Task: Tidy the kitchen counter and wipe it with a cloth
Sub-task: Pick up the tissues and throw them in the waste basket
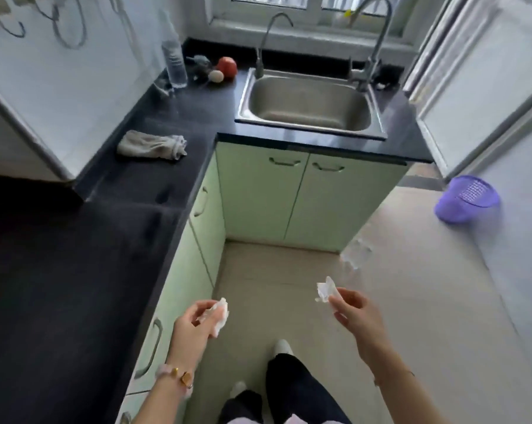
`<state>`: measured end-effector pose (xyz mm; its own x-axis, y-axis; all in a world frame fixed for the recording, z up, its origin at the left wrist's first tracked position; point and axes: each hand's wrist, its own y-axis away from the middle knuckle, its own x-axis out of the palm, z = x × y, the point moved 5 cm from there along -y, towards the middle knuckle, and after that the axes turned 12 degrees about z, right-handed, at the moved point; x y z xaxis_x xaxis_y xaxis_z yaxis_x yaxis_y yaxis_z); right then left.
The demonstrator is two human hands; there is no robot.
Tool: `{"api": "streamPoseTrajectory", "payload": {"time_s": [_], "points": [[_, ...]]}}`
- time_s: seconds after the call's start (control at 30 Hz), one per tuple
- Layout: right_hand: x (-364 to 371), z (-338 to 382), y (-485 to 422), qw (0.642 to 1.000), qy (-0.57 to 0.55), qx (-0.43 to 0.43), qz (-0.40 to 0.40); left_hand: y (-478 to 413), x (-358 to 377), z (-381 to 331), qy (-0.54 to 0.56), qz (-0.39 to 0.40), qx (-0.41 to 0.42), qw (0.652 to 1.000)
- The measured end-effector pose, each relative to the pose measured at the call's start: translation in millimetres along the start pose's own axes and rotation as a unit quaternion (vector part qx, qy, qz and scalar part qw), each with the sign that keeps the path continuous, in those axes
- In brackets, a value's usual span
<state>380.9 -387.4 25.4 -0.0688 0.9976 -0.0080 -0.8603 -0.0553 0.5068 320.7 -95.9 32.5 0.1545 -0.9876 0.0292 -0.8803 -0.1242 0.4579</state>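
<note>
My left hand (pixel 197 321) is closed on a crumpled white tissue (pixel 220 312) over the floor, beside the green cabinets. My right hand (pixel 352 310) pinches a second scrap of white tissue (pixel 326 290) between thumb and fingers, also over the floor. A grey cloth (pixel 151 145) lies bunched on the black L-shaped counter (pixel 75 255), well away from both hands. At the counter's far corner stand a clear plastic bottle (pixel 174 62), a red apple (pixel 227 67), a small pale ball (pixel 216 76) and a dark grey lump (pixel 199 64).
A steel sink (pixel 309 105) with two taps is set in the counter under the window. A purple mesh bin (pixel 466 198) lies tilted on the floor at the right. A clear plastic scrap (pixel 356 255) lies on the tiles. My legs and shoes show below.
</note>
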Motion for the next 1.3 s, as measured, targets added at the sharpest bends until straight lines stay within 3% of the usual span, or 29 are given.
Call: {"api": "streamPoseTrajectory", "payload": {"time_s": [0.4, 0.6, 1.0, 1.17, 1.3], "points": [[-179.7, -58.4, 79.7, 0.972, -0.15, -0.01, -0.183, -25.1, 181.9, 5.1, -0.076, 0.167, -0.024, 0.983], [-293.8, -112.6, 103.7, 0.946, -0.196, 0.02, -0.256, -41.5, 316.1, 48.7, -0.097, 0.246, -0.11, 0.958], [-421.3, -198.3, 129.8, 0.884, -0.283, 0.15, -0.339, -66.8, 492.7, 97.2, -0.183, 0.304, -0.209, 0.911], [-498.1, -195.4, 89.0, 0.861, -0.309, 0.163, -0.37, -136.5, 576.8, 90.1, -0.212, 0.301, -0.211, 0.906], [-582.7, -154.1, 30.4, 0.855, -0.316, 0.158, -0.38, -195.0, 667.5, 64.6, -0.234, 0.315, -0.2, 0.898]]}}
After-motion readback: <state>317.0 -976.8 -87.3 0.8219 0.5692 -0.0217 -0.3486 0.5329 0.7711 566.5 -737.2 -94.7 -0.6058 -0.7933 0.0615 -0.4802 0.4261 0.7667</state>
